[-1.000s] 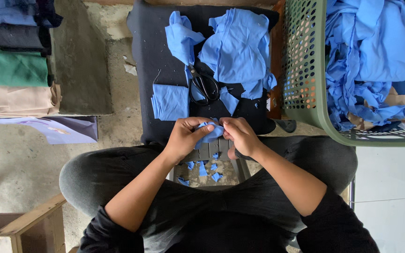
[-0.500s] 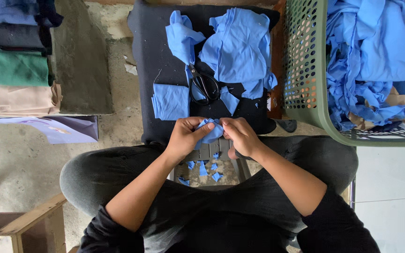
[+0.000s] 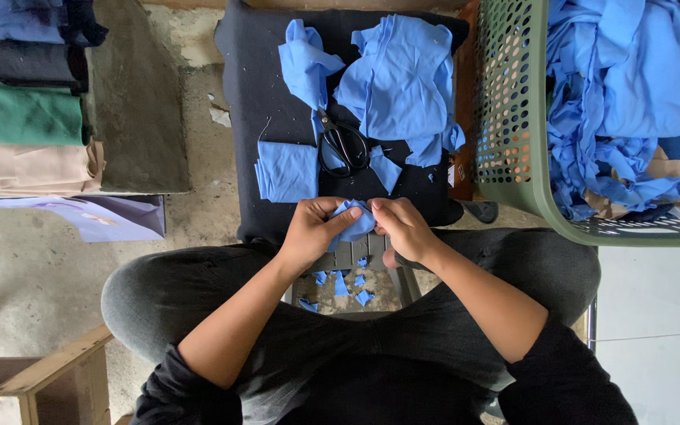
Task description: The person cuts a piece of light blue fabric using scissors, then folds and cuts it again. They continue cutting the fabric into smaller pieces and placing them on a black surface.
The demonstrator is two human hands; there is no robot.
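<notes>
Over my lap | my left hand [image 3: 312, 232] and right hand [image 3: 403, 228] pinch one blue fabric scrap [image 3: 353, 220] | one pair of scissors [image 3: 341, 145] on worktop [image 3: 253, 102]

- The small blue scrap [image 3: 353, 220] pinched between the left hand [image 3: 312, 232] and right hand [image 3: 403, 228] is thin, matt cloth, soft and creased.
- The blue pieces [image 3: 403, 79] on the dark pad [image 3: 249, 118] look like the same smooth woven fabric; the pad itself is matt black cloth.
- The scissors [image 3: 342, 145] have black handles with a slight sheen.
- The green basket [image 3: 513, 118] is perforated plastic, faintly glossy.
- The folded stack [image 3: 25, 118] is matt cloth.
- The floor [image 3: 25, 267] is rough, patchy concrete.
- The crate edge [image 3: 57, 366] is bare wood.
</notes>
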